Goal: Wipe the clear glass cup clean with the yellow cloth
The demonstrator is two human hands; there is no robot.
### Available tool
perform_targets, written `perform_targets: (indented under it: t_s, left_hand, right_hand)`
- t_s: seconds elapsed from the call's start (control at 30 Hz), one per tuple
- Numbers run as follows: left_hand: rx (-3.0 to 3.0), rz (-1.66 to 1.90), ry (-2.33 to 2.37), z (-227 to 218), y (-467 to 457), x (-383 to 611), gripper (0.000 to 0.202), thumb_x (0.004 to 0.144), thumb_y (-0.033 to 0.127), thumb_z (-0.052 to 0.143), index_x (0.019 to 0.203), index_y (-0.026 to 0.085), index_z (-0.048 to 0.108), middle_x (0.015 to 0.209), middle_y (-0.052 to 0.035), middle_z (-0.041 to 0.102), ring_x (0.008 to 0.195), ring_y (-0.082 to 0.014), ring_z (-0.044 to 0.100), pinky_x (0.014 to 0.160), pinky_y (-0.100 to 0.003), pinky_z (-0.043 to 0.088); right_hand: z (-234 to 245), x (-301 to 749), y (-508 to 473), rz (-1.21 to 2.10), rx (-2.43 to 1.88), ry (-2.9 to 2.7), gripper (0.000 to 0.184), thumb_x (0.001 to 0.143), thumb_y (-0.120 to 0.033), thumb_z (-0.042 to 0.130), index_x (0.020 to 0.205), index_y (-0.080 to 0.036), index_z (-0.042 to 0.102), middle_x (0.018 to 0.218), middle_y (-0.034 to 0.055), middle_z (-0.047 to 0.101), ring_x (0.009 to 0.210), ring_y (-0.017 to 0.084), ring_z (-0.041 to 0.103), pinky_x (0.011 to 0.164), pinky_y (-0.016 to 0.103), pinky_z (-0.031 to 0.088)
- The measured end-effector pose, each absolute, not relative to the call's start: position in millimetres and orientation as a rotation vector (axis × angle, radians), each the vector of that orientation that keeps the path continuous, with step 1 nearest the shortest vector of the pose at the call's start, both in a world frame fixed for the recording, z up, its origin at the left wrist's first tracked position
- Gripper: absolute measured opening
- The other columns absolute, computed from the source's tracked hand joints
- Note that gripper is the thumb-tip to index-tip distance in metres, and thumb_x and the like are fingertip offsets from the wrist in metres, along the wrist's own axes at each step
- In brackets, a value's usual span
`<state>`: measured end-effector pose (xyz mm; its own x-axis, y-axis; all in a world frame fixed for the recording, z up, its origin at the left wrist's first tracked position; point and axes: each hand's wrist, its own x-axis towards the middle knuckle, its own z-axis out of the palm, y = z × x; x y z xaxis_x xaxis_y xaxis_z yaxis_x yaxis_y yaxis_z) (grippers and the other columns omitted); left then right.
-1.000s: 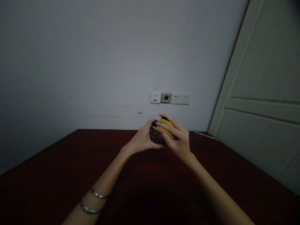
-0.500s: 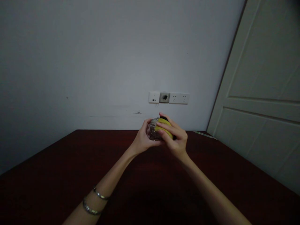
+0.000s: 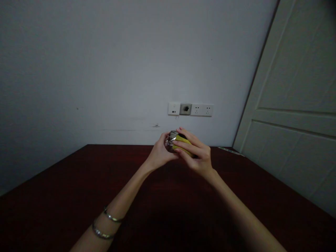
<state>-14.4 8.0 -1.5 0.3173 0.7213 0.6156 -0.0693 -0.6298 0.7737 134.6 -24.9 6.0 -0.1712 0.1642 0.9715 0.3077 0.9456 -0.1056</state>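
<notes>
Both my hands meet above the far part of the dark red table. My left hand (image 3: 159, 153) is closed around the left side of a clear, shiny, glass-like vessel (image 3: 170, 141); its exact kind is hidden by the fingers. On the right side of the vessel, my right hand (image 3: 198, 151) grips a yellow, sponge-like pad (image 3: 183, 142) with a dark part near its top. The pad presses against the vessel, or sits around it; I cannot tell which. Two silver bracelets (image 3: 103, 233) circle my left forearm.
The dark red table (image 3: 157, 196) reaches to a pale wall (image 3: 118, 70). Socket plates (image 3: 201, 110) are set in the wall just beyond my hands. A panelled white door (image 3: 294, 105) stands at the right, and a thin patterned strip (image 3: 231, 151) lies at the back right table edge.
My right hand has turned slightly, and the yellow pad and clear vessel have tilted with it. Less of the vessel shows now. Both hands keep their hold; the view has shifted a little.
</notes>
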Motion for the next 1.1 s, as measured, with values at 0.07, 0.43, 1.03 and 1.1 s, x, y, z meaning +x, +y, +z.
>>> perform_targets:
  t_s: [0.07,0.43,1.03,1.1]
  left_hand:
    - [1.905,1.379,0.64,-2.7,8.4,-14.4,0.076,0.054,0.026,0.083,0.118,0.015,0.042,0.119,-0.0133,0.058,0.104,-0.0236,0.06,0.09,-0.037,0.048]
    - [2.005,1.387,0.67,0.8,10.7,-15.1,0.07,0.059,0.024,0.079,0.118,0.014,0.044,0.116,-0.0129,0.06,0.101,-0.0223,0.061,0.087,-0.035,0.049]
    - [2.04,1.297,0.765,4.9,6.5,-18.3,0.066,0.059,0.026,0.077,0.117,0.014,0.048,0.112,-0.012,0.063,0.096,-0.022,0.063,0.082,-0.035,0.05]
    - [2.04,1.282,0.782,6.4,4.6,-17.4,0.063,0.061,0.026,0.076,0.116,0.014,0.049,0.11,-0.0116,0.064,0.093,-0.0214,0.063,0.079,-0.033,0.051]
  right_hand:
    - [5.8,135.0,-21.6,-0.048,-0.427,-1.656,0.029,0.078,-0.015,0.064,0.104,-0.029,0.07,0.125,0.0036,0.061,0.116,0.023,0.058,0.102,0.045,0.044]
    - [8.6,133.8,-26.3,-0.121,-0.41,-1.792,0.029,0.077,-0.017,0.065,0.104,-0.029,0.07,0.128,0.0029,0.059,0.121,0.024,0.053,0.105,0.048,0.041]
    - [10.3,128.2,-28.6,-0.122,-0.505,-1.806,0.028,0.081,-0.019,0.062,0.106,-0.029,0.069,0.131,0.0031,0.057,0.122,0.023,0.052,0.106,0.047,0.039]
    - [9.1,128.9,-27.0,-0.132,-0.51,-1.821,0.028,0.081,-0.02,0.062,0.106,-0.028,0.069,0.131,0.0036,0.057,0.122,0.023,0.052,0.107,0.046,0.039]
